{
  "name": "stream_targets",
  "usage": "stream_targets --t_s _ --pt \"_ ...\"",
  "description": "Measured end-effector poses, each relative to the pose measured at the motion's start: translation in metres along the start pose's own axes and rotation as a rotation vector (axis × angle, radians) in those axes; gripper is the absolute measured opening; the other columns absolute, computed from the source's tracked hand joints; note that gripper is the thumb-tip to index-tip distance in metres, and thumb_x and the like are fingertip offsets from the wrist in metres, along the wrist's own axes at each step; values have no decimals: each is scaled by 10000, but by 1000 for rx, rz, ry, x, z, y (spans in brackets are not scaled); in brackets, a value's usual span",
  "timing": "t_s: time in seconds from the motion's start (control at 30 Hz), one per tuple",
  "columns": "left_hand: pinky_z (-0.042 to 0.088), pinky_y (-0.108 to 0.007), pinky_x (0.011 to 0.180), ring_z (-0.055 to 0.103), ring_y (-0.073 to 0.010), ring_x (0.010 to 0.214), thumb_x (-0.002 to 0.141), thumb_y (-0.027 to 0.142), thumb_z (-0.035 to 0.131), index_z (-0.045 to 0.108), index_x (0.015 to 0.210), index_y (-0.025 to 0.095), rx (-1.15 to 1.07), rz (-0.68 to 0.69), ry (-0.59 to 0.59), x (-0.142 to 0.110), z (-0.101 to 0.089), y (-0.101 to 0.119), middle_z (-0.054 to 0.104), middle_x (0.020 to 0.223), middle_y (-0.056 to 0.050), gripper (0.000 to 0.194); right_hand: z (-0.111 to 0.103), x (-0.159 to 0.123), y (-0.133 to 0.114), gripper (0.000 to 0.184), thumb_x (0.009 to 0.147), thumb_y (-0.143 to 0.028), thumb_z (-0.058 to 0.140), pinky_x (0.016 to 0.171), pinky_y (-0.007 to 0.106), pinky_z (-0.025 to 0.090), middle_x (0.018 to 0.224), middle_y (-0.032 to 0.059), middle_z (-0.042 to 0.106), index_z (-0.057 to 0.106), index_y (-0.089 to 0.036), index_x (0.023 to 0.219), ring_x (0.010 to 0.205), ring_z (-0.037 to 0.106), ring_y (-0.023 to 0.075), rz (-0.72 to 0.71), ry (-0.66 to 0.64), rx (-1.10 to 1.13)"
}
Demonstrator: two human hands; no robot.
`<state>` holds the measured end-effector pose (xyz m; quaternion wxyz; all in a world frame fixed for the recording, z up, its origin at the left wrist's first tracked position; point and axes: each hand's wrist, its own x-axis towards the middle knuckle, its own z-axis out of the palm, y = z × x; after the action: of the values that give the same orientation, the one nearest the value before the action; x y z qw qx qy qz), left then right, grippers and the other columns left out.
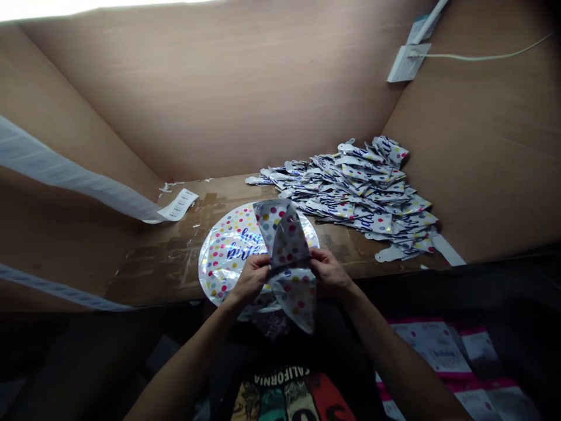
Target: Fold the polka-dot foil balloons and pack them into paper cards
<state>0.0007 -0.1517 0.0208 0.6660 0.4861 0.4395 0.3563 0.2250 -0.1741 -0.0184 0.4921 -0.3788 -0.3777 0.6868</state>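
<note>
Between my two hands is a polka-dot foil balloon (290, 237), flat and partly folded, with a crease running across its middle. My left hand (253, 276) pinches it at the left end of that crease. At the right end, my right hand (331, 272) grips it with closed fingers. Beneath lies another round, flat foil balloon (223, 234) with coloured dots and blue "happy birthday" lettering, partly covered by the held one and my left hand. Its lower edge reaches the front of the cardboard surface (175, 257).
Folded foil balloons (350, 187) form a heap at the back right. A paper label strip (177, 204) lies at left, joined by long white strips along the cardboard wall. A power socket (408, 63) with a cable hangs upper right. Pink-edged packages (438, 348) sit below right.
</note>
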Motion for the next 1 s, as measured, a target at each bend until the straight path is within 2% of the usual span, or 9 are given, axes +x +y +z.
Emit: stream_targets --t_s 0.07,0.23,0.33,0.43,0.5,0.7,0.77,0.9,1.0 --pt "468 -215 557 565 -107 555 707 236 752 723 677 129 -43 15 59 -2 -3 0 669 640 -8 115 -1 5 8 115 759 -280 773 602 270 501 684 -8 677 712 -193 802 597 598 148 -21 71 26" --pt "538 -277 613 668 -179 678 798 562 741 720 1126 192 -273 -69 68 -8 -11 -4 711 771 -29 495 -1 23 17 108 734 -251 672 472 231 400 531 -41 540 601 -213 663 482 488 125 -91 188 -27" --pt "525 -267 588 664 -184 652 719 520 853 729 967 127 -9 -151 -42 -13 -16 -18 712 743 -61 481 2 27 11 119 802 -324 668 509 233 452 660 -25 627 668 -226 869 555 560 137 -119 216 -78" --pt "509 -253 540 650 -172 608 755 506 835 681 855 116 124 -132 48 -17 -17 -30 704 726 -62 431 7 20 8 390 864 -476 672 539 265 516 823 -18 701 601 -291 1201 608 638 160 14 146 2" --pt "543 -268 570 678 -182 645 790 523 803 653 969 137 48 -76 104 -20 -16 -34 724 787 -56 451 11 11 10 514 821 -476 766 580 293 553 830 -6 718 574 -275 1253 633 674 178 135 28 -13" --pt "588 -322 711 716 -200 748 799 429 808 571 1262 172 -158 -23 -96 -34 -14 -31 754 927 -73 580 23 -14 14 625 771 -436 849 711 358 588 922 48 768 588 -245 1306 754 736 225 160 -75 -12" --pt "547 -279 664 678 -174 703 806 372 769 642 1183 165 -91 17 -60 -39 -20 -28 733 851 -50 448 24 -17 12 500 765 -425 839 681 330 563 877 38 756 668 -232 1193 721 709 209 123 -78 -24" --pt "448 -238 576 573 -136 611 762 313 697 717 837 143 63 1 -106 -41 -39 -17 651 708 -40 187 23 -18 11 182 734 -367 776 553 266 459 706 8 676 695 -205 710 582 570 150 8 92 -132" --pt "456 -254 636 588 -160 693 847 418 617 709 965 179 132 -11 -196 -32 -42 -2 663 792 -40 282 24 -16 8 72 715 -254 703 587 256 441 716 -3 650 683 -207 664 632 555 147 -23 33 -209"
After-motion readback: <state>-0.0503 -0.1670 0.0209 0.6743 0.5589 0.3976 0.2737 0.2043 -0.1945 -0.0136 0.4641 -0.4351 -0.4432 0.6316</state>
